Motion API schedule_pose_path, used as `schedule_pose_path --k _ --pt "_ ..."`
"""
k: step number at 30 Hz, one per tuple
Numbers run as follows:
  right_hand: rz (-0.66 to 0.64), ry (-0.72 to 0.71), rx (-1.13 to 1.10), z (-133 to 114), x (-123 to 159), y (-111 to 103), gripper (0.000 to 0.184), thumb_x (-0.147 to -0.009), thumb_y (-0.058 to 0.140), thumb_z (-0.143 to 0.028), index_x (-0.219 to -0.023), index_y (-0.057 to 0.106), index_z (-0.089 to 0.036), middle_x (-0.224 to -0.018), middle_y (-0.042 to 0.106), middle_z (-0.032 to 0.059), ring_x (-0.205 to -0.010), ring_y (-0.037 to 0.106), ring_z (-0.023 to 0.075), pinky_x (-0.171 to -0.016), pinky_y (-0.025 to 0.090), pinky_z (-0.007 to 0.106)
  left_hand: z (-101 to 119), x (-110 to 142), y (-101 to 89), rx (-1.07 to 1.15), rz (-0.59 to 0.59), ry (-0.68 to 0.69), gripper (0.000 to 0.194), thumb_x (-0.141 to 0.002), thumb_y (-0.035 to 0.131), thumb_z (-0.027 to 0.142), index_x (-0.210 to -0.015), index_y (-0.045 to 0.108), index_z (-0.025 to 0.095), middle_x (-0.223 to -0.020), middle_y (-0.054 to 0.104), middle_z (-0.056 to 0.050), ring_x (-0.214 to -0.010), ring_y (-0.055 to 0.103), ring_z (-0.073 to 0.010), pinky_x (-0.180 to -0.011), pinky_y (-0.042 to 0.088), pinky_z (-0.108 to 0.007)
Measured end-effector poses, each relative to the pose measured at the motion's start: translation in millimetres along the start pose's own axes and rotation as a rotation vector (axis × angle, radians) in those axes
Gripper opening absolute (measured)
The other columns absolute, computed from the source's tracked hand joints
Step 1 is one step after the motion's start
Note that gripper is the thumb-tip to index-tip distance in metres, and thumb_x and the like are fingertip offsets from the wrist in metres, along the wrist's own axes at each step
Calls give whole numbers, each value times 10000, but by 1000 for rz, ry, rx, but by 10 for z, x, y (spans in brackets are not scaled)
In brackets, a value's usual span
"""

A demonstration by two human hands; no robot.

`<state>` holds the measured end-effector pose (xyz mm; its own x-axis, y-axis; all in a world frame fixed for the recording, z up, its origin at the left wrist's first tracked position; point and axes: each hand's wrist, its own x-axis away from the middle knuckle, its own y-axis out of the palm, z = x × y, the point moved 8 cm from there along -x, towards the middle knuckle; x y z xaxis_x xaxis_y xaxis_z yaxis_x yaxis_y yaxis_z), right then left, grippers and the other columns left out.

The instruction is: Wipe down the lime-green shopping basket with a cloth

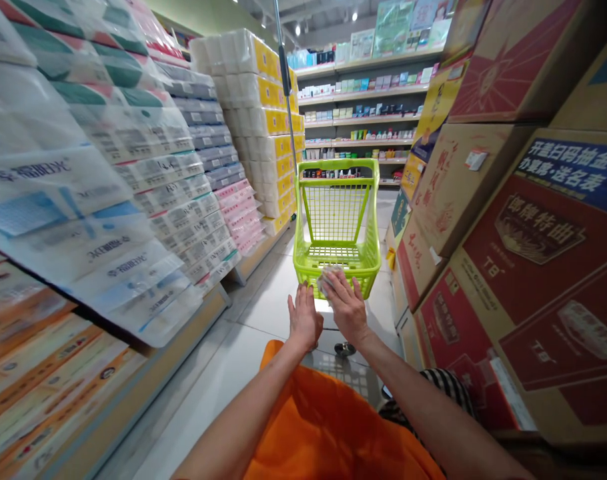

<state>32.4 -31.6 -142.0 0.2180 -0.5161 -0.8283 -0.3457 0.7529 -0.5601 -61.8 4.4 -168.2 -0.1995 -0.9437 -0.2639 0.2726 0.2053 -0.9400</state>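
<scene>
A lime-green shopping cart (336,273) with a mesh basket stands upright on the tiled floor in front of me. My right hand (351,310) is closed on a crumpled light-coloured cloth (325,285) at the near rim of the basket. Part of the cloth is hidden under the fingers. Beside it, my left hand (304,317) has its fingers stretched forward and holds nothing. Its fingertips are at the basket's lower near edge; whether they touch it I cannot tell. Below the hands, a dark caster wheel (344,349) shows.
Stacked tissue packs (158,180) line the left side on a low platform (242,265). Liquor cartons (538,260) are piled close on the right. Shelves of small boxes and bottles (368,123) stand at the back. White floor tiles (263,300) run between.
</scene>
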Motion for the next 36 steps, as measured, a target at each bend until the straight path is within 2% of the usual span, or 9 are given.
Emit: schedule_pose_path --k 6,10,16,19,22,26,30,32,36 --pt "-164 -148 -29 -328 -114 300 338 -847 394 -110 -1116 578 -202 -1201 578 50 -1164 468 185 -1036 257 384 -226 -22 -95 -29 26 -56 616 -695 444 116 -1298 323 84 -1413 294 -175 -1325 220 -244 -1067 180 -478" --pt "-128 -110 -58 -422 -229 307 365 -859 393 -144 -1192 519 -226 -1295 495 45 -1249 370 193 -1057 220 408 -387 -2 -157 -32 53 -109 642 -691 437 101 -1315 282 119 -1421 291 -149 -1328 214 -222 -1064 191 -471" --pt "-195 -147 -54 -470 -229 312 303 -841 414 -108 -1066 595 -198 -1184 588 53 -1160 468 188 -1035 241 391 -465 -34 -229 -21 105 -98 629 -705 447 124 -1311 285 96 -1405 312 -170 -1321 235 -235 -1065 181 -479" --pt "-103 -42 -34 -380 -381 173 336 -851 409 -133 -1147 547 -215 -1276 515 41 -1245 371 194 -1056 186 400 -406 -114 -306 -21 153 -72 638 -700 449 122 -1313 276 84 -1405 311 -173 -1322 232 -232 -1066 185 -476" --pt "-108 32 12 -154 -516 101 352 -838 404 -110 -1140 555 -213 -1273 518 42 -1233 387 210 -1051 173 420 -277 -228 -380 -18 175 -20 640 -698 444 121 -1316 283 86 -1418 290 -162 -1330 209 -234 -1069 172 -479" --pt "-109 112 91 477 -384 -150 375 -830 365 -73 -1101 584 -212 -1232 554 47 -1182 446 221 -1032 190 450 -82 -349 -385 -48 131 109 633 -701 425 115 -1323 306 93 -1424 288 -135 -1333 199 -237 -1081 121 -489" --pt "-26 327 168 1006 -195 -422 373 -836 350 -93 -1123 571 -181 -1238 544 91 -1189 434 236 -1011 209 486 23 -378 -341 -87 109 152 624 -704 421 129 -1320 328 101 -1409 321 -127 -1319 239 -248 -1068 156 -516" --pt "-24 350 158 915 -213 -348 363 -835 355 -100 -1110 583 -169 -1230 549 99 -1199 424 237 -1004 230 473 56 -373 -339 -98 131 125 628 -699 431 140 -1316 335 87 -1407 321 -135 -1315 247 -258 -1057 191 -516" --pt "-89 223 46 426 -359 -6 377 -830 370 -96 -1123 584 -202 -1242 544 66 -1224 399 214 -1021 226 426 142 -354 -340 -115 164 146 621 -695 427 135 -1310 350 100 -1395 347 -125 -1308 266 -253 -1049 205 -526"
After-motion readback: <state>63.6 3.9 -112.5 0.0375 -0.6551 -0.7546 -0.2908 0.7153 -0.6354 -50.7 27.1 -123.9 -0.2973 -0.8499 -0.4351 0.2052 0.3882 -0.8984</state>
